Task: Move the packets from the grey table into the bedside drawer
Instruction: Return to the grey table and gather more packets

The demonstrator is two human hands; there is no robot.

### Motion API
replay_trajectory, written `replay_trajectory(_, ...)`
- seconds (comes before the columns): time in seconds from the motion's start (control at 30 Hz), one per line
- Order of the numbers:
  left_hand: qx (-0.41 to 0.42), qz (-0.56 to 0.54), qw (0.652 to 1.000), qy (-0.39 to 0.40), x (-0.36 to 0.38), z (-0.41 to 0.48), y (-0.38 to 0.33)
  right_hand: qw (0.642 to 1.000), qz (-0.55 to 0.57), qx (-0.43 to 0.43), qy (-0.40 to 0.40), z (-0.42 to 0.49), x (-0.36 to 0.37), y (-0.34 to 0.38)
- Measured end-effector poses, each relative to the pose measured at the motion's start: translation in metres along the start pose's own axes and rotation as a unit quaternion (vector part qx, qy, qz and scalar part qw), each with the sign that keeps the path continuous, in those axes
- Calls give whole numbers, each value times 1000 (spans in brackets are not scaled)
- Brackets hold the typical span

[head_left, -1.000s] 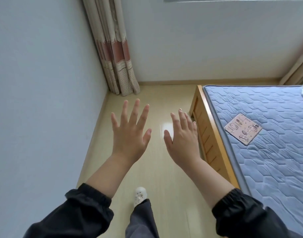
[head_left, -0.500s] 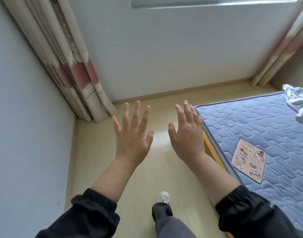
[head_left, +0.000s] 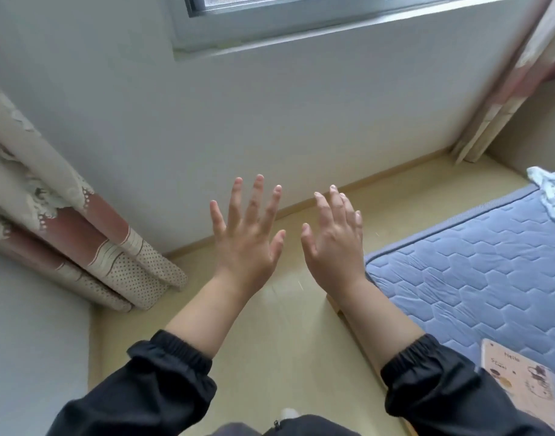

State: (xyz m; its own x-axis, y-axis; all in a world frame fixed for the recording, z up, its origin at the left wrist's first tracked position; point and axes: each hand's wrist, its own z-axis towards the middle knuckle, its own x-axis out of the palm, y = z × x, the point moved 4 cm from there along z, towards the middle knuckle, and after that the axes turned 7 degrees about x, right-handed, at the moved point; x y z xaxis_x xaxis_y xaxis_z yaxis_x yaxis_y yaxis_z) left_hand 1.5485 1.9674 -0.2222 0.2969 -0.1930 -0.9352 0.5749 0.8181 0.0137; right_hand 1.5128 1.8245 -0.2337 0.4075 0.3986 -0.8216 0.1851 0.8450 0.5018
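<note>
The big white wall (head_left: 270, 121) stands past our fingertips, with a grey-framed window (head_left: 301, 17) high above both hands. That window was out of sight a moment ago, so our head has turned to the right and lifted a little.

The pale yellow floor (head_left: 285, 335) lies under both hands. It is a narrow strip, and it is the open room we have for walking.

The blue quilted mattress (head_left: 474, 272) is to the right of our right hand (head_left: 333, 247). Its rounded corner is just beside that wrist, so that is the edge we could bump. The beige and pink curtain (head_left: 81, 247) has slid well away to the left of our left hand (head_left: 244, 243).

Both hands are held up side by side, apart, with fingers spread and straight. They hold nothing, the same as before.

The small pink card with cartoon drawings (head_left: 518, 382) now lies low and to the right of our right sleeve, on the mattress.

We cannot see the packets, the grey table or the bedside drawer anywhere here. We think no packet has been moved yet, and we are looking around for the table.
</note>
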Motion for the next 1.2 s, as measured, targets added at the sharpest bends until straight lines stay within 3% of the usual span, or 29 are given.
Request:
replay_trajectory(0.2, 8, -83, 997, -4, 60, 132, 42, 999, -43, 21, -26, 132, 43, -20)
replay_trajectory(0.57, 207, -114, 972, 8, 186, 449, 65, 966, -139, 186, -115, 390, 78, -107)
replay_trajectory(0.87, 338, -160, 927, 21, 262, 633, -40, 919, -197, 289, -183, 518, 39, -231)
replay_trajectory(1.2, 458, -128, 879, 15, 358, 835, -224, 884, -196, 368, -211, 659, -17, -459)
